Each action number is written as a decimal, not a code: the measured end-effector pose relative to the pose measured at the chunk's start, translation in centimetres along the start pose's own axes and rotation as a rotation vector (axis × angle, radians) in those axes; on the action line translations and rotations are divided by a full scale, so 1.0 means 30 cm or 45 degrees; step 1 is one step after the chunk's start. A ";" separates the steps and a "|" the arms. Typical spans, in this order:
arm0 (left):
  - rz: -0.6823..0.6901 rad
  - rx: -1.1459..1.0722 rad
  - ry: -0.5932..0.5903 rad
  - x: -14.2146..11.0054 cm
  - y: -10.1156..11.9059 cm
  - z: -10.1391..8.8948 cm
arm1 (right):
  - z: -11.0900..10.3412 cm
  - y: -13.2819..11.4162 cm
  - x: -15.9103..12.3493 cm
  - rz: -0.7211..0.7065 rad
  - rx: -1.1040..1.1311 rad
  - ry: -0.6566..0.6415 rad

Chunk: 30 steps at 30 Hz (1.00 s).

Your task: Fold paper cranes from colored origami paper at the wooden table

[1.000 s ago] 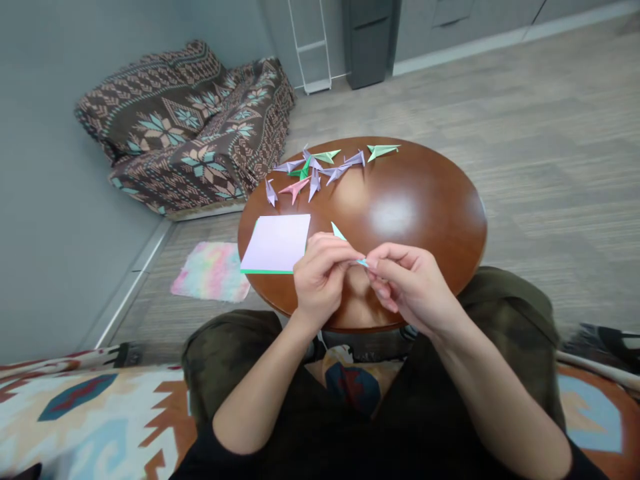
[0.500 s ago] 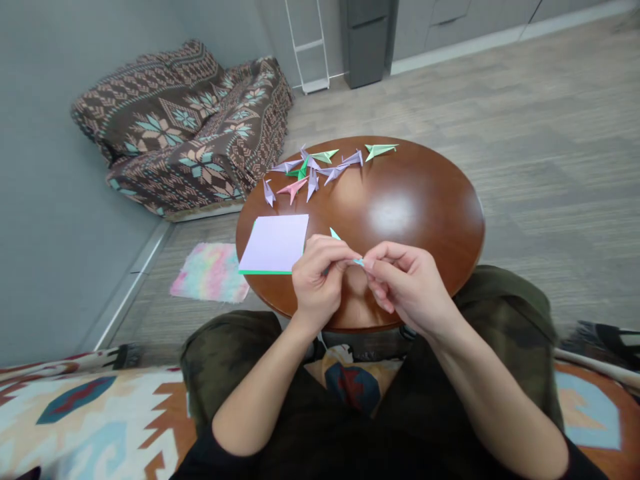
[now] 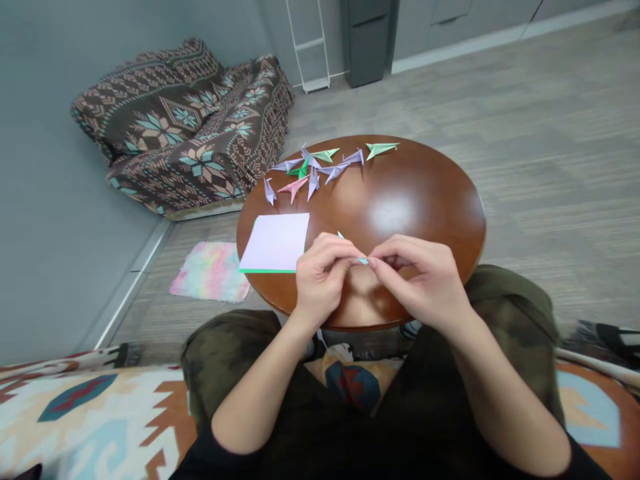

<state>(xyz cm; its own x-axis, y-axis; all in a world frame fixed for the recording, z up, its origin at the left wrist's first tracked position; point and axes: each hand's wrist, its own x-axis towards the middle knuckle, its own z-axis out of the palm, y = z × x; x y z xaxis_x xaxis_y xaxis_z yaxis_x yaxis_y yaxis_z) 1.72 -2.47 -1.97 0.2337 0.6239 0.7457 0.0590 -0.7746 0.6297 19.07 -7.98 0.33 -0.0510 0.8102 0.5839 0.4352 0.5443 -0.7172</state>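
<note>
Between my two hands is a small folded piece of light blue-green paper, mostly hidden by the fingers. My left hand is closed around it, and one pale tip pokes up behind the knuckles. With thumb and forefinger, my right hand pinches the other end of the paper. Just left of my left hand lies a stack of square paper, lilac on top with a green edge beneath. Both hands are above the near side of the round brown table.
Several folded paper cranes in lilac, green and pink stand along the table's far left, among them a pink one and a pale green one. A patterned covered sofa and a fluffy pastel mat are to the left.
Both hands have shifted slightly to the right with the folded paper. My right hand has turned a little, its lower fingers now tucked from sight. Less of the pale paper tip shows behind my left hand.
</note>
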 end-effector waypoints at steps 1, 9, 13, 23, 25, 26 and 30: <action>-0.004 -0.004 -0.003 0.000 0.000 0.000 | 0.000 0.001 0.001 -0.028 -0.019 -0.003; -0.208 -0.084 0.008 -0.003 0.012 0.010 | 0.008 0.006 0.002 -0.058 -0.078 -0.016; -0.343 -0.209 0.017 -0.004 0.021 0.021 | 0.019 0.017 -0.004 -0.032 -0.054 -0.023; -0.514 -0.320 0.013 -0.017 0.032 0.030 | 0.061 0.001 -0.002 0.021 -0.016 0.091; -0.554 -0.337 0.037 -0.021 0.028 0.030 | 0.066 0.001 -0.004 0.041 0.004 0.083; -0.578 -0.351 0.063 -0.022 0.024 0.031 | 0.068 0.002 -0.005 0.047 0.014 0.083; -0.703 -0.393 0.143 -0.024 0.006 0.035 | 0.069 0.014 -0.010 0.063 0.035 0.112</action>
<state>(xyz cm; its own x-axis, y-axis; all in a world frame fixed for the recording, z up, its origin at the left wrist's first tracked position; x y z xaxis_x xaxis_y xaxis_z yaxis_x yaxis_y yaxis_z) 2.59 -3.18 -2.62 0.1451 0.9424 0.3014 -0.1442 -0.2812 0.9488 17.42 -7.53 -0.94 0.0496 0.8145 0.5781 0.4103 0.5111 -0.7553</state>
